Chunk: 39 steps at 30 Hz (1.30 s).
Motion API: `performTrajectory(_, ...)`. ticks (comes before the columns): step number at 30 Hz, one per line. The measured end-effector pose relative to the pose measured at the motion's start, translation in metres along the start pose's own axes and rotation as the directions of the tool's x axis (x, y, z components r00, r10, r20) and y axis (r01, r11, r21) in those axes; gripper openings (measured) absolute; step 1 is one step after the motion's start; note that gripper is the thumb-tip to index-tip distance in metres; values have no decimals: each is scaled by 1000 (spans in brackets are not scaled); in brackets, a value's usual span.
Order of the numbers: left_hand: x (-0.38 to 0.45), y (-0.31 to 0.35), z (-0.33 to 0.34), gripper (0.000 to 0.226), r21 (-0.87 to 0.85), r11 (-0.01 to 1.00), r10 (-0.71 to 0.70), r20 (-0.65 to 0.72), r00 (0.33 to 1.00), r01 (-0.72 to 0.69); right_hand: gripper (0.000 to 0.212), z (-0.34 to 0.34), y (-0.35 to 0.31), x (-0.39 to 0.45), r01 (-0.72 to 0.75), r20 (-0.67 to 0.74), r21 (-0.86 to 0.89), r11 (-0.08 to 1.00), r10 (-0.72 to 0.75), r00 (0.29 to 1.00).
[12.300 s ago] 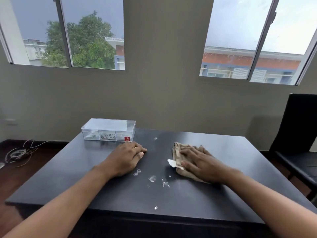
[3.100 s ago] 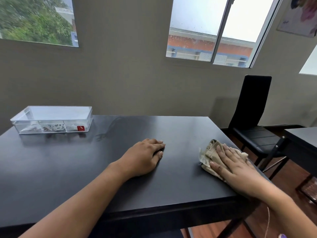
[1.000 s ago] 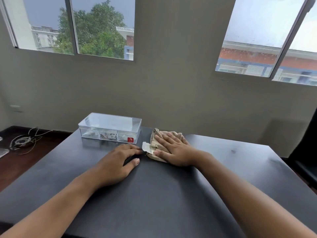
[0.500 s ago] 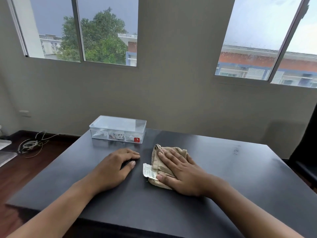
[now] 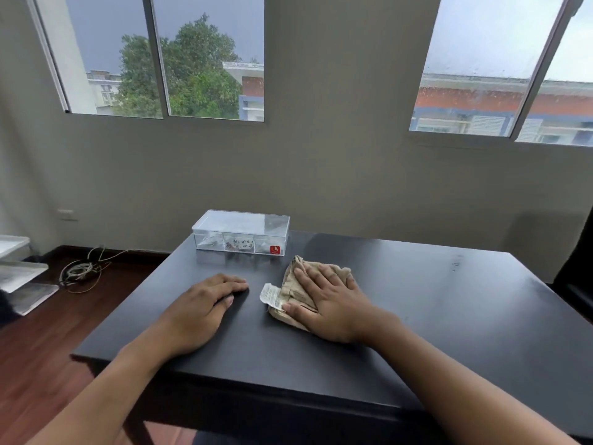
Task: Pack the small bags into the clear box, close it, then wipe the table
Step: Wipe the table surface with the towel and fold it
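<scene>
Hands (image 5: pixel 324 305): two; cloth (image 5: pixel 290 285), box (image 5: pixel 241 232): one each.

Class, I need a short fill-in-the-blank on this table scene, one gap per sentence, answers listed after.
1. The right hand presses flat on a beige ____.
2. The clear box has its lid ____.
3. The left hand rests on the black ____.
4. The box's sticker is coloured ____.

Answers: cloth; closed; table; red

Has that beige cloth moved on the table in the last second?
Yes. The crumpled beige cloth, pressed under the right hand, slid toward the person, away from the clear plastic box it sat beside.
</scene>
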<state>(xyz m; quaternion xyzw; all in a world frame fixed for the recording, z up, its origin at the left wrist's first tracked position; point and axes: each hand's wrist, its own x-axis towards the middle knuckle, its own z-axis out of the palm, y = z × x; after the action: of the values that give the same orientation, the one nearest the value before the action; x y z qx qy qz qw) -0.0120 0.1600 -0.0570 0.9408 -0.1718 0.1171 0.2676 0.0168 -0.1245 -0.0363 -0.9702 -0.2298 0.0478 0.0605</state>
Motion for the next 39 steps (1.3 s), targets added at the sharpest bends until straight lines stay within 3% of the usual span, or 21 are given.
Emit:
performTrajectory(4,1,2,1,37,3,1000,-6,-11,1000,6,89,6,-15,-5,-25,8,-2,1000,25,1000)
performTrajectory(11,-1,3,-1,37,22,1000,-2,4,1000,2,87,6,-25,-34,91,2,2,996,-91,996)
performTrajectory(17,-1,4,-1,38,32,999,0,12,1000,0,91,5,-41,4,-54,-5,5,999,54,999)
performTrajectory(25,0,6,-3,37,32,999,-19,8,1000,19,81,22,-70,-47,191,-58,51,980,-188,980)
performTrajectory(28,-1,8,-2,36,5,1000,-27,-40,999,27,75,11,-60,-58,222,-42,164,961,-218,975)
performTrajectory(30,1,10,-5,34,-86,993,-82,-73,994,76,69,4,-52,-56,184,-119,264,947,-157,980)
performTrajectory(33,6,18,-8,21,-154,972,-190,-60,980,179,68,-1,-32,-46,57,-279,197,979,0,960)
performTrajectory(37,9,31,-5,59,116,977,-190,110,976,177,65,-5,-18,-40,-103,-195,149,983,131,972)
performTrajectory(39,11,38,-5,61,95,981,-181,102,978,172,55,-6,-18,-39,-85,-202,212,974,129,971)
